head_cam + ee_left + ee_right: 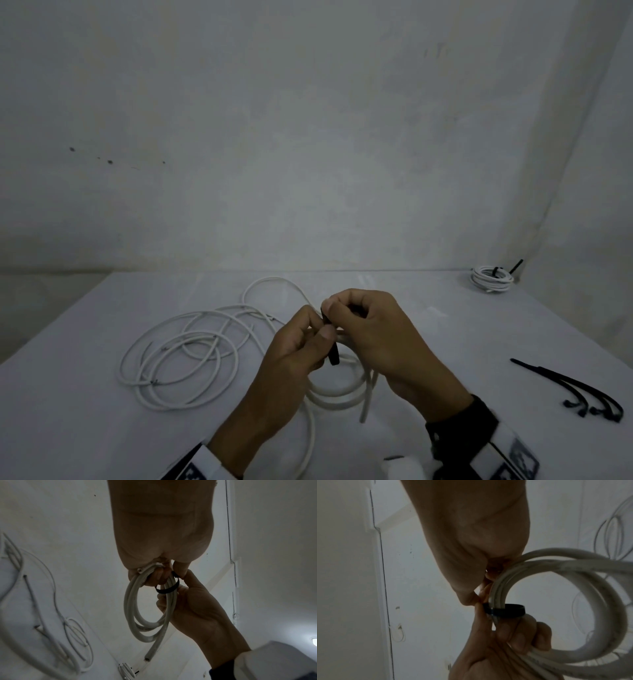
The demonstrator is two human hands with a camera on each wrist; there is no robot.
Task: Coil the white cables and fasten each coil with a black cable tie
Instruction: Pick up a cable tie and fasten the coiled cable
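Above the white table, both hands met over a small coil of white cable. The left hand curled its fingers round the coil's strands, thumb pressed to the black cable tie. The right hand pinched the same tie, which looped loosely round the strands. Left of the held coil lay loose white cables; far right of it, spare black ties; beyond those, at the table's far corner, a finished tied coil.
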